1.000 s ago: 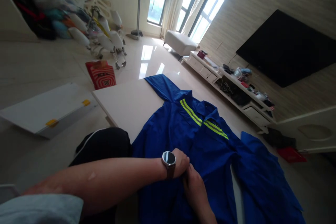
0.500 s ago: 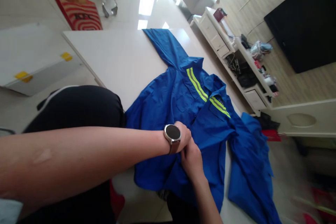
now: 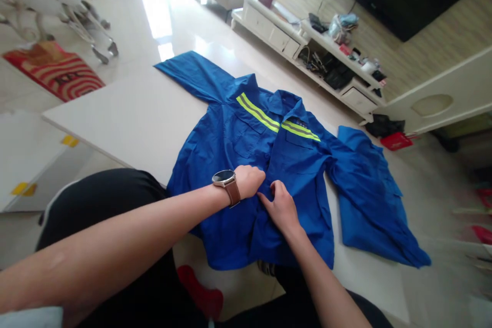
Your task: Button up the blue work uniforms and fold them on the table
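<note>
A blue long-sleeved work jacket [image 3: 238, 133] lies front up, its collar away from me, with yellow-and-grey reflective strips across the chest. My left hand [image 3: 249, 180], wearing a round watch with a brown strap, is closed at the jacket's front opening; its fingertips are partly hidden, and the cloth seems pinched in them. Just to its right, my right hand [image 3: 282, 207] rests over the front flap, thumb and curled fingers apart with a gap between them. The lower hem hangs over the near table edge.
Beneath the jacket is a white table [image 3: 115, 102]. Folded blue cloth [image 3: 357, 215] lies at the right under a sleeve. A red striped bag [image 3: 61, 74] stands beyond the left edge. A white TV cabinet [image 3: 277, 36] lines the far wall. My knees are close to the table.
The view has turned and shifted, so the jacket appears more level. My hands, touching before, are now slightly apart, and my right thumb and fingers have spread.
</note>
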The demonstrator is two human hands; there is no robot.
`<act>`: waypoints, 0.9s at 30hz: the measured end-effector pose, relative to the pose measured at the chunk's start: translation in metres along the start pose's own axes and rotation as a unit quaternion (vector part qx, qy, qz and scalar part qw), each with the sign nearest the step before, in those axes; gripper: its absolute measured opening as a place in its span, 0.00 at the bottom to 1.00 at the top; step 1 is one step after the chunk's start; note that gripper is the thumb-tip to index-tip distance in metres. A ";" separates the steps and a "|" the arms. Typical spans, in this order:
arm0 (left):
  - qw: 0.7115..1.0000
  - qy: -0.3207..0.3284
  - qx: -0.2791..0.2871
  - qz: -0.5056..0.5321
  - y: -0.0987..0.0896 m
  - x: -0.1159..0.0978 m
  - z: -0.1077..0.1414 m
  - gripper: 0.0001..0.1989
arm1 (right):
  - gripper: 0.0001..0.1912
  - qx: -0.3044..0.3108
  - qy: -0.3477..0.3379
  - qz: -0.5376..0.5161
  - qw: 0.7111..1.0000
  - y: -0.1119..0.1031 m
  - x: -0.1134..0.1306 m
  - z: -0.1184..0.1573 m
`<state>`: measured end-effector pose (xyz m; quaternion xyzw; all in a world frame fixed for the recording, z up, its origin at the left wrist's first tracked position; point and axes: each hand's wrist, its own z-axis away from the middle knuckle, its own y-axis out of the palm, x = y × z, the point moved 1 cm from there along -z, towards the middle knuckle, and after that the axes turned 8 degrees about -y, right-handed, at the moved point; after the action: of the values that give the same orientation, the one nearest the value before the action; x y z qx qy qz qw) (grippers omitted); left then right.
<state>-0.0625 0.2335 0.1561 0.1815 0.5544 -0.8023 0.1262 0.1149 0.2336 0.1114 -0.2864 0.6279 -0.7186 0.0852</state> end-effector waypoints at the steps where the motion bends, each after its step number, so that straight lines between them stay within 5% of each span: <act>1: 1.000 0.003 -0.005 -0.002 0.000 0.000 -0.001 0.05 | 0.15 0.002 0.009 0.009 1.000 0.000 0.000 0.000; 7: 0.999 0.013 -0.016 -0.033 0.004 0.002 -0.002 0.08 | 0.13 0.034 0.041 0.034 0.998 -0.004 0.009 0.001; 16: 0.995 0.028 -0.024 -0.090 0.006 0.001 -0.004 0.10 | 0.12 -0.011 0.025 -0.030 0.999 -0.009 0.008 0.004; 21: 0.997 0.020 -0.042 -0.064 0.006 0.000 -0.009 0.08 | 0.17 -0.076 0.043 -0.133 0.987 -0.007 -0.001 0.000; 27: 0.995 0.022 -0.060 0.074 0.009 0.003 -0.020 0.05 | 0.14 -0.132 0.095 -0.318 0.934 -0.008 -0.010 -0.012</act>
<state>-0.0585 0.2487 0.1409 0.2318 0.5888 -0.7521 0.1842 0.1188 0.2498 0.1159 -0.4102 0.5985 -0.6424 -0.2467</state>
